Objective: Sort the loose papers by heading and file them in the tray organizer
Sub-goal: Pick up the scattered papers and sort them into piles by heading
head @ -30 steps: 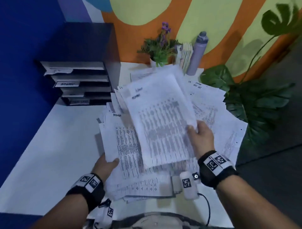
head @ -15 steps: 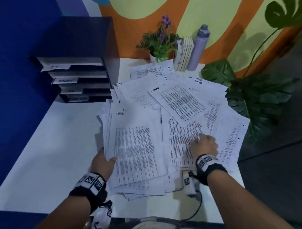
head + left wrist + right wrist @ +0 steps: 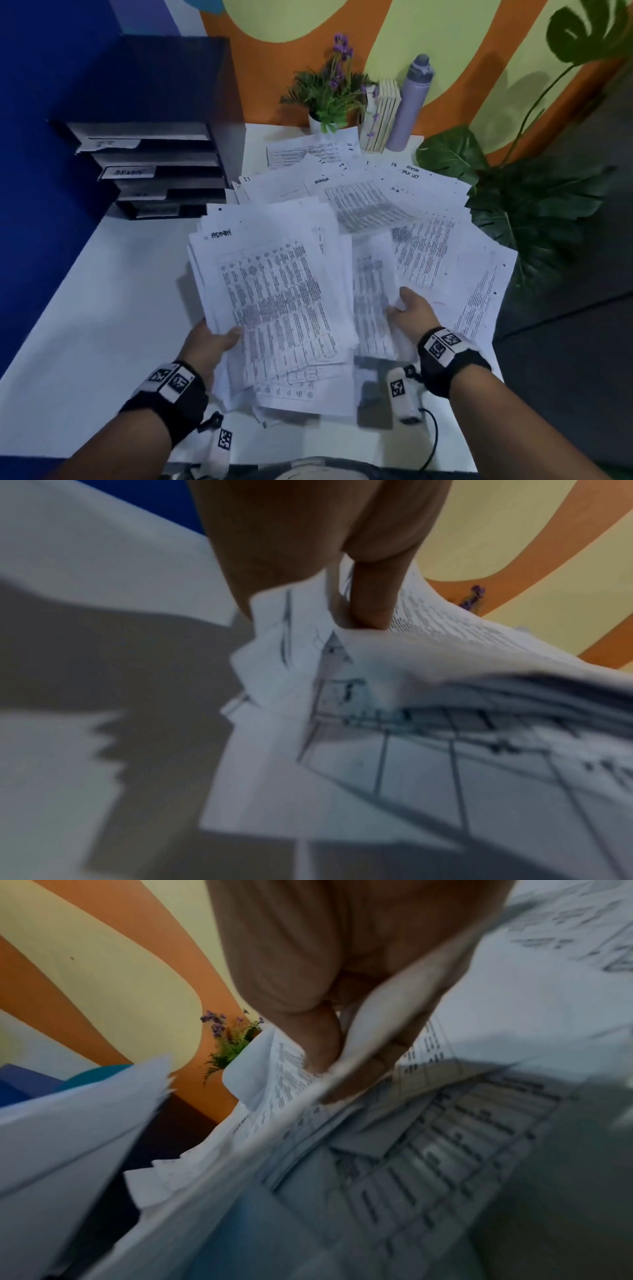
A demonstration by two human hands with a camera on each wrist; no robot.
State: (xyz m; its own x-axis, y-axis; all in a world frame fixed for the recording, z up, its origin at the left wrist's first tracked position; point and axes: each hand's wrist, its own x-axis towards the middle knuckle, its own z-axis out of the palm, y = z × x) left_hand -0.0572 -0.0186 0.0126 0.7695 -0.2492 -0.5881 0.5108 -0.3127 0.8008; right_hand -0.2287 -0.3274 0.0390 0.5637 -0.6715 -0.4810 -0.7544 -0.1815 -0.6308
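White papers point(image 3: 428, 219) mostly unsorted, frame centre | left hand point(image 3: 209, 346) grips ADMIN stack point(image 3: 274, 291) | right hand point(image 3: 411, 311) pinches sheet point(image 3: 373, 298) | tray organizer point(image 3: 150, 171) upper left, unfilled

Black four-tier tray organizer point(image 3: 161, 171) at the white worktop's point(image 3: 102, 308) far left — printed loose papers point(image 3: 394, 212) fanned right of it, small potted purple-flowered plant point(image 3: 330, 99) behind them.

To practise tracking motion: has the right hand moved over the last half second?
Yes: the right hand shifted slightly left, from right of the water bottle to directly below it.
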